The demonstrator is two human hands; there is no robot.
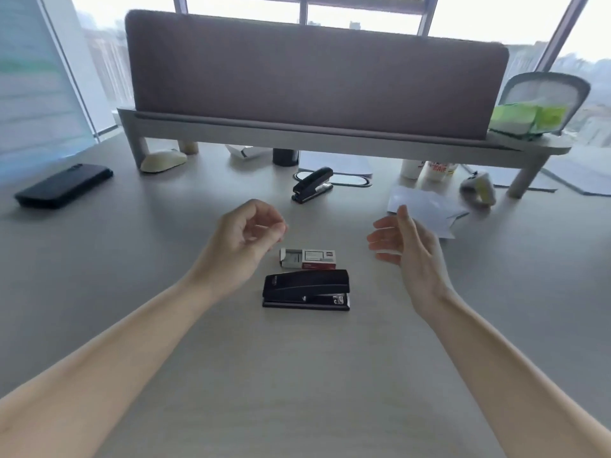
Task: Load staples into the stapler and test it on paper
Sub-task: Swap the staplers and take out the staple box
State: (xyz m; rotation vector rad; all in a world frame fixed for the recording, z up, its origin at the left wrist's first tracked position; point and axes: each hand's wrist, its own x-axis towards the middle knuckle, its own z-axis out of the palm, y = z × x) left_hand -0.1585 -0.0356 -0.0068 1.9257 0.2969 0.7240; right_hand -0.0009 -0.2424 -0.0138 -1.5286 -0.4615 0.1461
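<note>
A dark phone (63, 185) lies at the left of the tabletop (297, 375). A second black stapler (312, 185) sits upper centre beneath a grey shelf riser (317, 127); what seems a green tissue pack (525, 119) rests upper right.

Head-worn camera looks forward and down, close over the desk (330, 375).

Print on the staple box (308, 258) is too small to read. The left hand (243, 241) curls so its fingertips hide whether anything is pinched. Both forearms are cut off by the near edge. Under the raised shelf (330, 137), the dark cylinder (285, 157) and the white bottle (426, 168) lose their tops. The green packet (525, 119) at far right is blurred. The paper (426, 209) is partly covered by the right hand (408, 247).
</note>
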